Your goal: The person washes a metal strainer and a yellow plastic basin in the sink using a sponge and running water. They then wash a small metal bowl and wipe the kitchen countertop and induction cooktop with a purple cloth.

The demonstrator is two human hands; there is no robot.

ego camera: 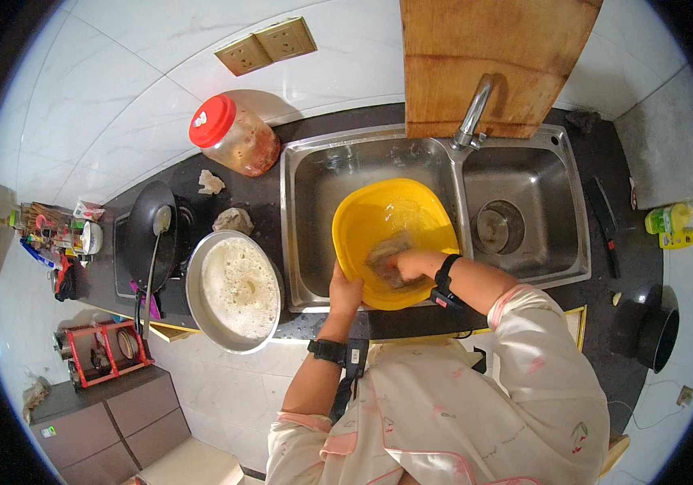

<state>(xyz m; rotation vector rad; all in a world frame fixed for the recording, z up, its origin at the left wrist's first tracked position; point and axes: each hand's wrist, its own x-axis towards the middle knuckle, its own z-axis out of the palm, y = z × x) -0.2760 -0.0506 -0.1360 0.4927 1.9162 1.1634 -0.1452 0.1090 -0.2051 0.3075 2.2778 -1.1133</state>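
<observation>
A yellow plastic basin rests tilted in the larger bowl of a steel double sink. My left hand grips the basin's near left rim, thumb over the edge. Inside the basin, my right hand is on a blurred greyish, wet mass; its fingertips are hidden, so its grasp cannot be told. To the left, a metal pot on the counter's edge holds cloudy, foamy liquid. Both wrists wear black straps.
A chrome faucet stands before a wooden board. A red-lidded jar, a crumpled cloth and a wok with a ladle lie left. Right are a black-handled knife and a black pot.
</observation>
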